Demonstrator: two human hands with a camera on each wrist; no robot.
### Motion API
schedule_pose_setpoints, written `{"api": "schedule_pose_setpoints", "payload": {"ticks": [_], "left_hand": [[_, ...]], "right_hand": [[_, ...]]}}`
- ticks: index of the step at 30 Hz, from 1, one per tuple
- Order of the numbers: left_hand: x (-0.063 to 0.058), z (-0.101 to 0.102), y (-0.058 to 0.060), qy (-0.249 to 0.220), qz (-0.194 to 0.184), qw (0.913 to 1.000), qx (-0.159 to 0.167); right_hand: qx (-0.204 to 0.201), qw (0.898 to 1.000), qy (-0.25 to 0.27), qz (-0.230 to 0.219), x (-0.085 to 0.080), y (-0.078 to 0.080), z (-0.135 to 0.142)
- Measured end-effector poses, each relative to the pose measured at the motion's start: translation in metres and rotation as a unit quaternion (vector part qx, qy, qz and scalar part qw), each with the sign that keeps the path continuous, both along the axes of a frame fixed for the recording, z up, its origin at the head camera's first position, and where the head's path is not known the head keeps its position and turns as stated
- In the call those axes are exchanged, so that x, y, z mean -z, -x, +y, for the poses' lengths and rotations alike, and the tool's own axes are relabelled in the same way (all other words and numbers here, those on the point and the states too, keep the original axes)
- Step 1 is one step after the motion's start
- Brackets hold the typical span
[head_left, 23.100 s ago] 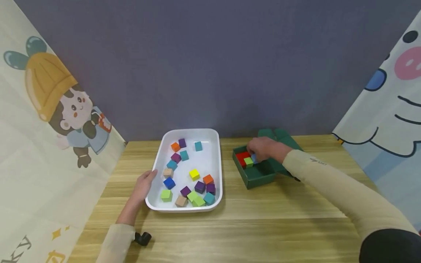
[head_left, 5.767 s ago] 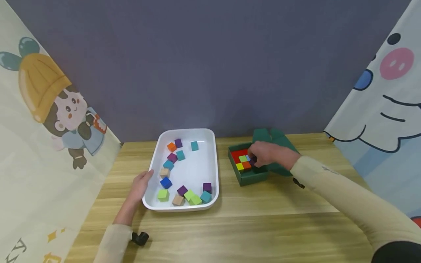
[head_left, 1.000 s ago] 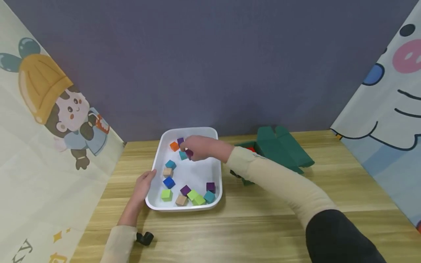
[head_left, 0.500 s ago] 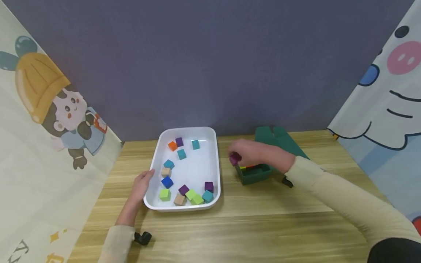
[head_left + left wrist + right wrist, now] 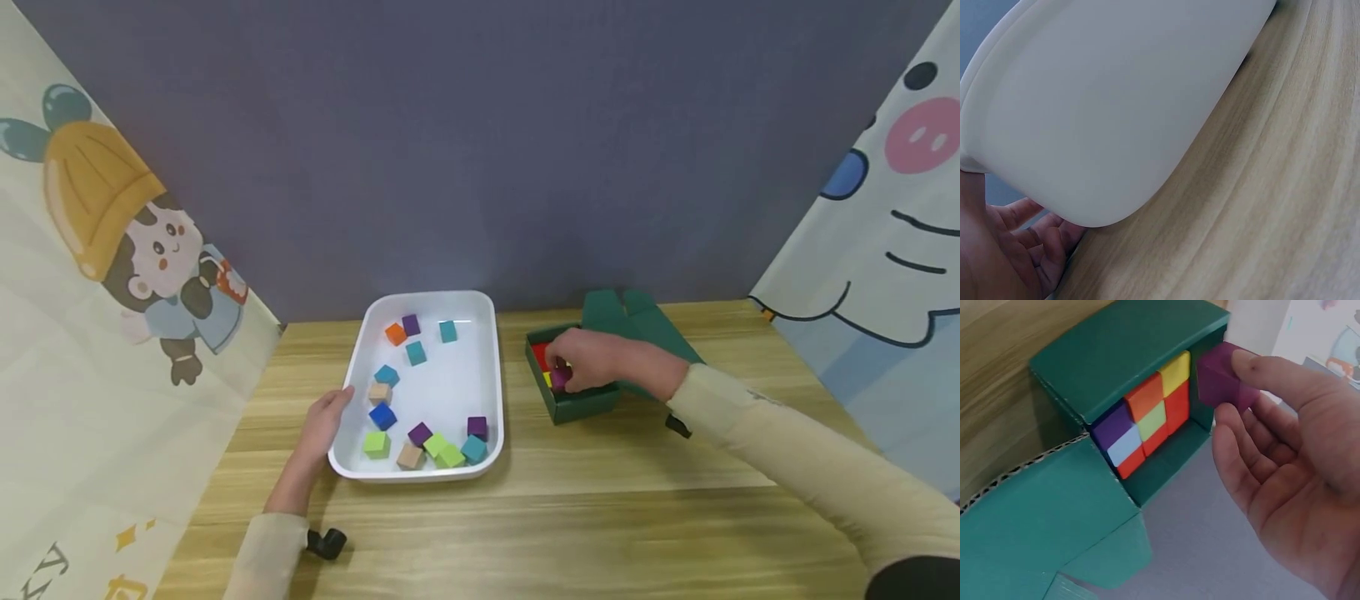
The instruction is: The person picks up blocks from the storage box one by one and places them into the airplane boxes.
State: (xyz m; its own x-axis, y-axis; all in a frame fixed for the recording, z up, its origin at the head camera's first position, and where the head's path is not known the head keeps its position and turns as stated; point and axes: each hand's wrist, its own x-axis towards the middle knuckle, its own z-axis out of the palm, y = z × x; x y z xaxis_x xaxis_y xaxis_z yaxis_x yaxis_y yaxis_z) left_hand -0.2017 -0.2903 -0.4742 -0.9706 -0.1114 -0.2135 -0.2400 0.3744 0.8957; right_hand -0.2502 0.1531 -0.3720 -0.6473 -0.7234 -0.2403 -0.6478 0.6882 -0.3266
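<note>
My right hand [image 5: 588, 360] pinches a magenta cube [image 5: 1222, 378] between thumb and fingers, over the open green cardboard box [image 5: 581, 407]. In the right wrist view the cube is at the box's opening, and inside lie cubes side by side: red [image 5: 1177, 411], orange [image 5: 1144, 398], yellow [image 5: 1176, 374], lime [image 5: 1152, 420], light blue [image 5: 1125, 445] and purple [image 5: 1112, 422]. My left hand [image 5: 324, 423] grips the left rim of the white tray [image 5: 497, 383], thumb on top and the other fingers below, against its outer side. Several loose cubes, such as a blue cube [image 5: 382, 416], lie in the tray.
The box's lid [image 5: 637, 325] is folded back to the right. Both containers stand on a wood-grain table [image 5: 525, 517]. A grey wall [image 5: 480, 150] rises behind it, and printed cloths hang at the left and right.
Over the last second my right hand has carried the magenta cube from the tray to the box. Earlier, yellow, orange and purple cubes came into the box. My left hand stays on the tray.
</note>
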Motion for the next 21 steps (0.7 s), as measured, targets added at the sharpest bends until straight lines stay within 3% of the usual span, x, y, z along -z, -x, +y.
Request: {"api": "schedule_pose_setpoints", "payload": {"ticks": [4, 11, 21], "left_hand": [[0.001, 0.0, 0.0, -0.001, 0.007, 1.0, -0.002], [0.003, 0.0, 0.001, -0.002, 0.01, 0.9999, -0.009], [0.003, 0.0, 0.001, -0.008, 0.019, 0.9998, -0.006]], "right_hand": [[0.002, 1.0, -0.029, -0.009, 0.005, 0.005, -0.001], [-0.018, 0.999, -0.036, -0.007, 0.009, 0.013, -0.006], [-0.034, 0.997, -0.071, 0.021, 0.017, 0.015, -0.013]]}}
